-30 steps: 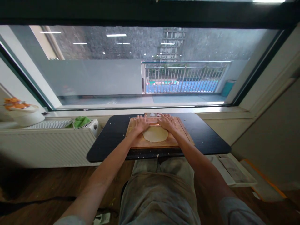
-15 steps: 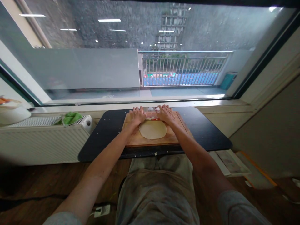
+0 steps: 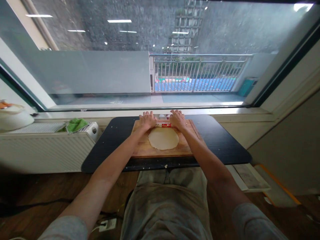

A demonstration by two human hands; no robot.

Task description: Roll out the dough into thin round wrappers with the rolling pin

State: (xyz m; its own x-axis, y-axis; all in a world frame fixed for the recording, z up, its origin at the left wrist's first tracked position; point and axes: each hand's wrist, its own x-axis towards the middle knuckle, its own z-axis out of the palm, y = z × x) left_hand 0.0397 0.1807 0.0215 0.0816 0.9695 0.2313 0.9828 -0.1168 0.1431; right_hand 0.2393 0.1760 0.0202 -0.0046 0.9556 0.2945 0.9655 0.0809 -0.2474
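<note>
Press evenly through your left hand [image 3: 148, 120] and right hand [image 3: 178, 120] on the red-and-white printed roller [image 3: 163, 125], beyond the flat, pale dough round [image 3: 163, 138] on the brown wooden board [image 3: 140, 152]; you can't tell how closed your fingers are.

A pale, thin, roughly round sheet of dough [image 3: 163, 138] lies flat on the wooden board [image 3: 140, 151].

Roller [image 3: 163, 125] farther from dough [image 3: 163, 138]
</note>
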